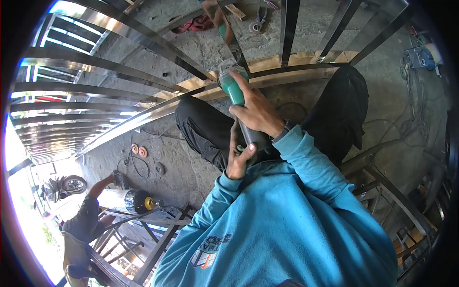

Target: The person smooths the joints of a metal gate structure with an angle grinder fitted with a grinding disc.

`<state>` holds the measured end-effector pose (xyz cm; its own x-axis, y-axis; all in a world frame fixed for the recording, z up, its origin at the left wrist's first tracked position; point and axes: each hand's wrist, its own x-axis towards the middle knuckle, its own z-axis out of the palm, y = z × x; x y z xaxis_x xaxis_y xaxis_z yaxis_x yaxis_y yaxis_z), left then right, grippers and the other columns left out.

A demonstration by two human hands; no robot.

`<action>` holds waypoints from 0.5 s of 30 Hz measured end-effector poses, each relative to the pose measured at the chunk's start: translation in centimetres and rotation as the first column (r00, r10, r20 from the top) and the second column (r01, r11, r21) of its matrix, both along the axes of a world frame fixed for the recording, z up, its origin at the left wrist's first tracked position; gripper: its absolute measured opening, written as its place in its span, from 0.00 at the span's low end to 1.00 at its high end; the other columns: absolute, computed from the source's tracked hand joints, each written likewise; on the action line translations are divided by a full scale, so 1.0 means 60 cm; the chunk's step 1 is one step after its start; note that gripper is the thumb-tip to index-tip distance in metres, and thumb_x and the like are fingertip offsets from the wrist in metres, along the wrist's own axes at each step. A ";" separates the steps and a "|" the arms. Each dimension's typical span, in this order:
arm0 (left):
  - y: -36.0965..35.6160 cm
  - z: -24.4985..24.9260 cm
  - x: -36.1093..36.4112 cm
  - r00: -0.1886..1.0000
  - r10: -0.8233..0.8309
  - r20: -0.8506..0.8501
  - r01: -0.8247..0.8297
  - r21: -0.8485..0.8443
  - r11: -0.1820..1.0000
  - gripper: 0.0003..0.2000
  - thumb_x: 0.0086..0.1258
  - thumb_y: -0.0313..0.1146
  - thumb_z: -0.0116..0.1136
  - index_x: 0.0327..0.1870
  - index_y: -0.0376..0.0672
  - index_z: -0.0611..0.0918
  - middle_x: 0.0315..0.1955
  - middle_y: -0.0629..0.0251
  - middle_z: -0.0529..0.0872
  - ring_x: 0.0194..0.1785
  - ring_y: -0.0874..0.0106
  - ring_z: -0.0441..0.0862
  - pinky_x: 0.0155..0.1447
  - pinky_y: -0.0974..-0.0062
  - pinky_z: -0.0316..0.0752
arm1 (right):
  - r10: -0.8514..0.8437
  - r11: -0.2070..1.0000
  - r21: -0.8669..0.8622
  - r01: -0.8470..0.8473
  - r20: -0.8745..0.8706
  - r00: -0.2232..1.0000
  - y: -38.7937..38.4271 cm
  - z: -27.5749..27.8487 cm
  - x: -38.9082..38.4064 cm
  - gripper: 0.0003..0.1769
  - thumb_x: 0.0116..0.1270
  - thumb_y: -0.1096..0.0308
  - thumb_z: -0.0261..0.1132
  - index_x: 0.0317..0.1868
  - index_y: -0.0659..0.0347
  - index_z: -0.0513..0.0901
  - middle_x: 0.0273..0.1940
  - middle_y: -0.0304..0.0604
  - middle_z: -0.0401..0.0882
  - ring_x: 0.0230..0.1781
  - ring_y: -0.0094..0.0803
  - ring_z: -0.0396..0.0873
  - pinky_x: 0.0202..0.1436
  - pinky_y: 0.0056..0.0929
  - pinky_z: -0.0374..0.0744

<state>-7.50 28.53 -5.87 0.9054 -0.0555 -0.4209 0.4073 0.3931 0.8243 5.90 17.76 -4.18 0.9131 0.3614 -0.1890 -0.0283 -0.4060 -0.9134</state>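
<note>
A green and dark-bodied angle grinder is held in both hands, its head against the metal frame in front of my knees. My right hand is wrapped over the green front part, the index finger stretched toward the head. Lower down, my left hand grips the dark rear end of the body, thumb on top. The grinder's disc is mostly hidden, so its contact with the metal cannot be made out. Shiny dark bars run away from the frame's near rail.
Grinding discs and a cable lie on the floor at left. Beyond the bars are pliers and a red cloth. A blue machine stands at right. Another person is beside a gas cylinder at lower left.
</note>
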 end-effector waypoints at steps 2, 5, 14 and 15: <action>0.013 -0.004 -0.006 0.999 0.024 0.041 -0.020 -0.087 0.996 0.57 0.63 0.54 0.73 0.83 0.36 0.47 0.73 0.52 0.67 0.72 0.61 0.70 0.72 0.65 0.69 | 0.009 0.987 -0.161 -0.025 -0.102 0.995 0.010 0.036 0.000 0.52 0.61 0.64 0.66 0.84 0.42 0.50 0.57 0.84 0.73 0.55 0.78 0.77 0.61 0.59 0.78; 0.028 -0.034 -0.049 0.999 0.024 0.026 -0.022 -0.078 0.997 0.59 0.61 0.58 0.73 0.83 0.36 0.47 0.73 0.53 0.66 0.73 0.61 0.69 0.74 0.66 0.66 | 0.016 0.988 -0.156 -0.020 -0.023 1.000 0.020 0.031 -0.031 0.53 0.61 0.62 0.65 0.84 0.47 0.49 0.49 0.88 0.73 0.48 0.82 0.77 0.57 0.61 0.79; 0.025 -0.029 -0.079 1.000 0.013 0.014 -0.012 -0.082 0.997 0.61 0.58 0.60 0.75 0.83 0.38 0.48 0.72 0.54 0.67 0.72 0.63 0.69 0.73 0.67 0.67 | 0.080 0.988 -0.133 -0.077 0.017 0.997 0.016 0.027 -0.061 0.53 0.62 0.64 0.65 0.84 0.49 0.47 0.38 0.82 0.75 0.38 0.76 0.78 0.52 0.60 0.79; 0.024 -0.028 -0.075 1.000 0.014 0.014 -0.013 -0.081 0.997 0.61 0.58 0.60 0.75 0.83 0.38 0.48 0.72 0.54 0.67 0.72 0.63 0.69 0.73 0.67 0.67 | 0.064 0.990 -0.131 -0.057 0.053 0.997 0.015 0.023 -0.058 0.53 0.62 0.64 0.65 0.84 0.49 0.48 0.39 0.82 0.75 0.38 0.76 0.79 0.52 0.60 0.79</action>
<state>-12.01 29.95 -7.56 0.9124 -0.0767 -0.4021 0.3895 0.4642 0.7955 2.39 18.66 -2.81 0.9009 0.3920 -0.1864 0.0499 -0.5201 -0.8526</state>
